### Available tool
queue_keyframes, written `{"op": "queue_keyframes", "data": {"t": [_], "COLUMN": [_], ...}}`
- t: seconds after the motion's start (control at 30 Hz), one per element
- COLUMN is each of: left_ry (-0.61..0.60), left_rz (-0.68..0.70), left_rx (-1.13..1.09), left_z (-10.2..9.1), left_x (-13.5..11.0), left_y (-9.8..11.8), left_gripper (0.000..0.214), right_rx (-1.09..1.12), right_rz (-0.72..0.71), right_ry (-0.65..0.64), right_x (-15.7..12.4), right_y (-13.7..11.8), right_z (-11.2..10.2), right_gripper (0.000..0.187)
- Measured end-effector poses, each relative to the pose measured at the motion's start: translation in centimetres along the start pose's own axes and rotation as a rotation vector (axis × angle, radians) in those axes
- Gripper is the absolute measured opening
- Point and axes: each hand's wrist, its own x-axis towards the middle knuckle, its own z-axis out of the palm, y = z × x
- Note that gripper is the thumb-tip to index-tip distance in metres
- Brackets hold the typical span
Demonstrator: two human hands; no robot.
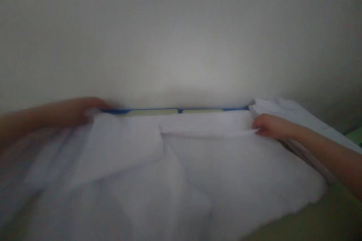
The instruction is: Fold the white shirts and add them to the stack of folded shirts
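A wide white cloth lies spread before me, with a loose flap folded over at its left and a crease across its upper right. My right hand pinches the cloth's upper edge on the right, fingertips closed on the fabric. At the far left, my left hand is closed at the cloth's upper left corner; motion blurs it, and its fingertips are partly hidden. The fabric stretches between both hands. Its lower part runs out of view at the bottom.
Behind the cloth runs a blue edge with pale green panels, close against a plain grey wall. Folded white cloth lies at the right, beyond my right hand. A green surface shows at the lower right.
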Motion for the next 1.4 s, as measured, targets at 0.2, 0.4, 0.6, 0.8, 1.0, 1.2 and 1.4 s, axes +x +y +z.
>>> {"op": "queue_keyframes", "data": {"t": [0.2, 0.4, 0.6, 0.8, 1.0, 1.2, 1.4], "left_ry": [-0.111, -0.392, -0.324, -0.225, -0.242, -0.207, -0.070], "left_rz": [0.582, 0.998, 0.779, 0.728, 0.769, 0.930, 1.014], "left_rx": [-0.134, -0.333, -0.256, -0.323, -0.355, -0.303, -0.210], "left_z": [-1.9, 3.2, 10.3, 10.7, 11.4, 11.5, 10.5], "left_x": [-0.6, 1.6, 10.8, 14.8, 13.4, 11.1, 8.5], "left_y": [13.1, 31.6, 39.5, 40.7, 40.9, 40.3, 39.4], "left_gripper": [0.049, 0.058, 0.072, 0.076, 0.073, 0.067, 0.064], "right_rx": [-0.175, -0.153, -0.235, -0.334, -0.433, -0.422, -0.362], "right_rz": [0.155, 0.121, 0.121, 0.104, 0.044, 0.100, 0.103], "right_ry": [0.207, 0.315, 0.332, 0.338, 0.248, 0.299, 0.123], "right_x": [3.0, 6.1, 7.2, 3.6, -0.3, 0.1, 1.9], "right_y": [2.5, 3.6, 3.6, 0.3, -1.0, -1.7, -4.1], "right_z": [-4.4, -8.1, -9.7, -11.1, -6.0, 1.0, 1.5], "right_gripper": [0.011, 0.019, 0.014, 0.013, 0.007, 0.050, 0.031]}}
